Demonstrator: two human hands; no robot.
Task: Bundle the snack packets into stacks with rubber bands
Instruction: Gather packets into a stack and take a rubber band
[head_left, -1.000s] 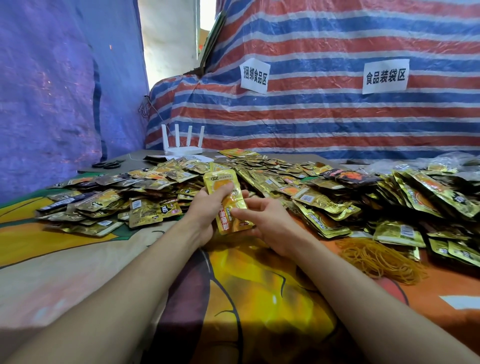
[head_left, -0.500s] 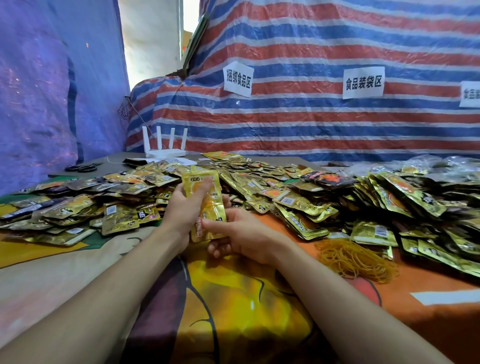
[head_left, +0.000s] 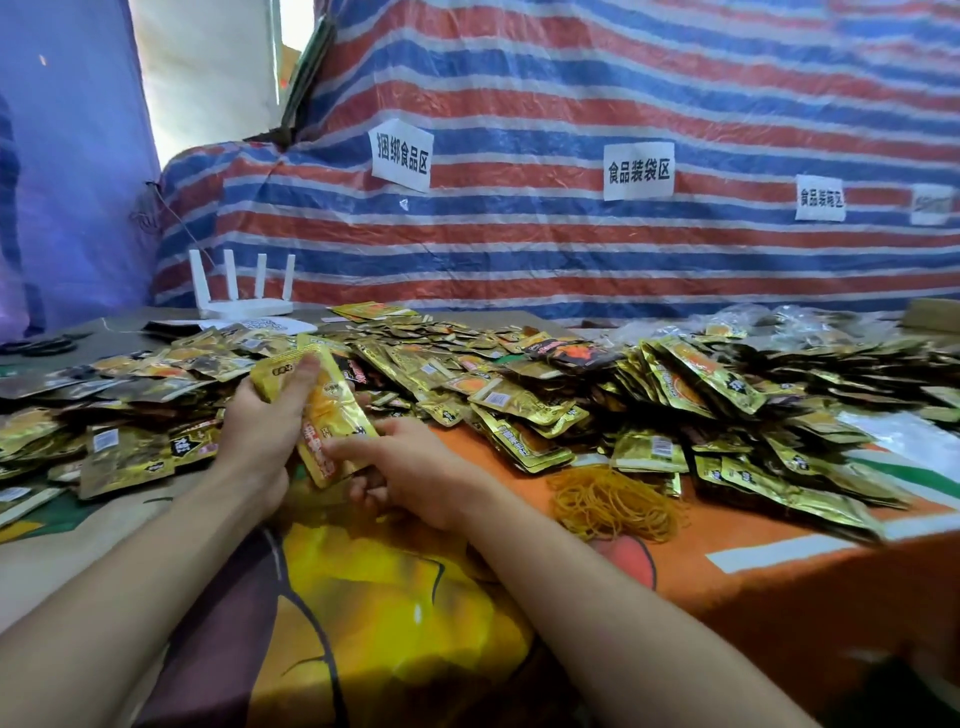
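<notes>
Left hand (head_left: 260, 436) wraps the snack packet stack (head_left: 332, 410), upright just in front of the loose packets (head_left: 524, 410); right hand (head_left: 415, 473) pinches its lower end. Square the edges, clamp with left, then reach for the rubber band pile (head_left: 613, 501).

The loose foil snack packets (head_left: 524, 410) are shiny gold with dark brown and orange patches. The gathered stack of foil packets (head_left: 332, 415) is a brighter yellow with red-orange lettering. The heap of thin rubber bands (head_left: 613, 501) is amber. The cloth-covered tabletop (head_left: 727, 587) is orange with a black-outlined yellow cartoon. The plastic tarpaulin (head_left: 571, 104) behind is striped red, blue and white, and its paper signs (head_left: 639, 171) are white with black characters.
</notes>
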